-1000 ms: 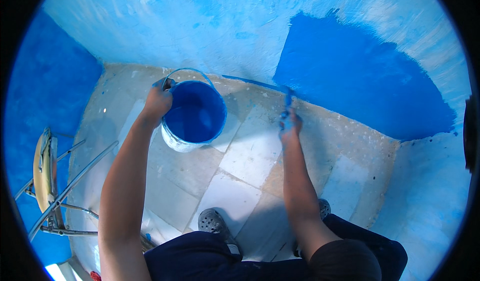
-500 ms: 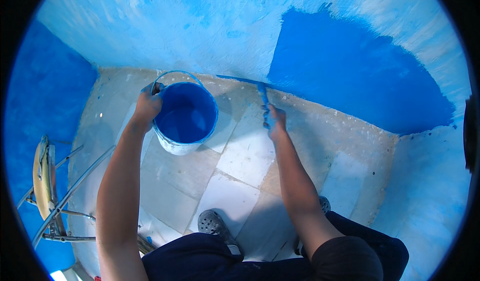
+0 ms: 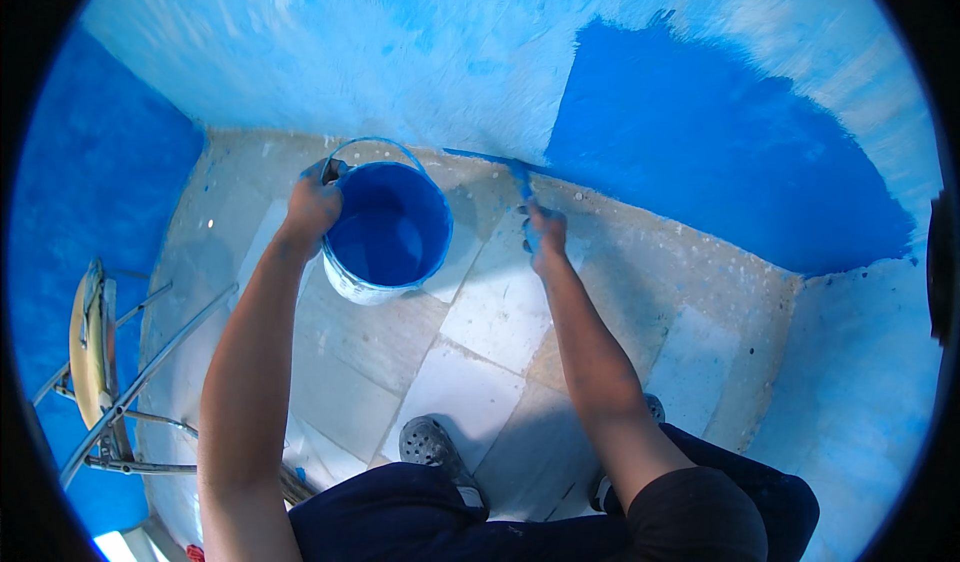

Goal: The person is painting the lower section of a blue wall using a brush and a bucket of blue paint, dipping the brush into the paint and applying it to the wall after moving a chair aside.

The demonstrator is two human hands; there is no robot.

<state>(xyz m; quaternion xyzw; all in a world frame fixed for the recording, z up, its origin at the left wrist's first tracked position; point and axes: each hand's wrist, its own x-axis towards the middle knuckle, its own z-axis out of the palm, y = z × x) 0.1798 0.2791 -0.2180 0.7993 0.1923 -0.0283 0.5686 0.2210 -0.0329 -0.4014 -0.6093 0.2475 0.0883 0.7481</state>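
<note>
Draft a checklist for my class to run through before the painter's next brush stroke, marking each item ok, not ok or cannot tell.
1. Bucket held: ok, the left hand grips it at its left rim, by the handle.
2. Paint available: ok, blue paint shows inside.
3. Brush held: ok, in the right hand, its tip near the wall's foot.
4. Brush loaded: cannot tell, blurred.
5. Floor covered: not ok, tiles are exposed.
</note>
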